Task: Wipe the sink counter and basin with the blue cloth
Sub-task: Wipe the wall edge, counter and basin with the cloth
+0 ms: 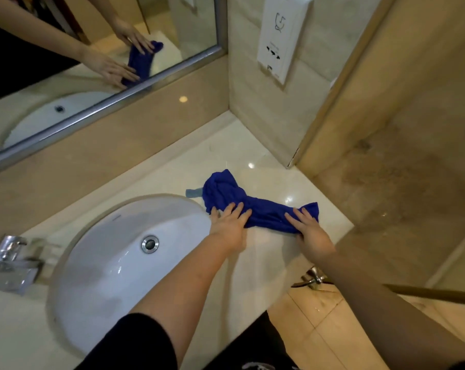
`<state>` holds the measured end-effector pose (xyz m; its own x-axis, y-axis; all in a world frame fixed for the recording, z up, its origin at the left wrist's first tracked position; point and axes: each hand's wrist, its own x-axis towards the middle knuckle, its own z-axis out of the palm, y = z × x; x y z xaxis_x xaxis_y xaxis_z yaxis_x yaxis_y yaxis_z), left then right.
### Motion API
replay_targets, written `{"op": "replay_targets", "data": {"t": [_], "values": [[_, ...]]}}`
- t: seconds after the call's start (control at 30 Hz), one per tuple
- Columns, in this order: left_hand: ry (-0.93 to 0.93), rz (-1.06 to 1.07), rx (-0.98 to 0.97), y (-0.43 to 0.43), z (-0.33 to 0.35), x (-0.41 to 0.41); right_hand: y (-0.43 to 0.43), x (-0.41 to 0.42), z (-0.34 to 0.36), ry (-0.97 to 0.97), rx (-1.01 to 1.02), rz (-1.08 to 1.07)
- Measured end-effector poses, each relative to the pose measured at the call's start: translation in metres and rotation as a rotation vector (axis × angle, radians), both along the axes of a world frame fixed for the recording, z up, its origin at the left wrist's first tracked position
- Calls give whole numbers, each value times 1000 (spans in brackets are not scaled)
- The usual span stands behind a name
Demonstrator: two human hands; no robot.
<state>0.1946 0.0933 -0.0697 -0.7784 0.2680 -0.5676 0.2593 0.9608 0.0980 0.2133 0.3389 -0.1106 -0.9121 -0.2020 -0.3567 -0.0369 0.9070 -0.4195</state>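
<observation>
Counter [252, 145], blue cloth [268, 213], seemingly pressed under hands [230, 224] [310, 232]

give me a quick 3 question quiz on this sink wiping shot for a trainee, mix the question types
1. True or false: the crumpled blue cloth lies inside the white oval basin.
2. Which presses on the cloth? A only the left hand; B only the right hand; C both hands.
3. Fill in: the metal-framed wall mirror reflects both hands and the ____.
Key: 1 false, it lies on the pale glossy stone counter beside the basin. 2 C, left hand and right hand both lie on it with fingers straight. 3 cloth.
</observation>
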Motion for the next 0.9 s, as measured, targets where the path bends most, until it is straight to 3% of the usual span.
{"op": "replay_targets", "data": {"t": [0.33, 0.57, 0.73, 0.9], "values": [[235, -5, 160, -20, -3, 118, -50, 137, 18, 22, 49, -137], [212, 4, 202, -41, -1, 182, -98, 194, 15, 0, 108, -48], [165, 115, 373, -46, -2, 203, -107, 200, 15, 2, 190, -30], [64, -7, 298, -36, -5, 181, -86, 174, 13, 14, 185, -116]]}}
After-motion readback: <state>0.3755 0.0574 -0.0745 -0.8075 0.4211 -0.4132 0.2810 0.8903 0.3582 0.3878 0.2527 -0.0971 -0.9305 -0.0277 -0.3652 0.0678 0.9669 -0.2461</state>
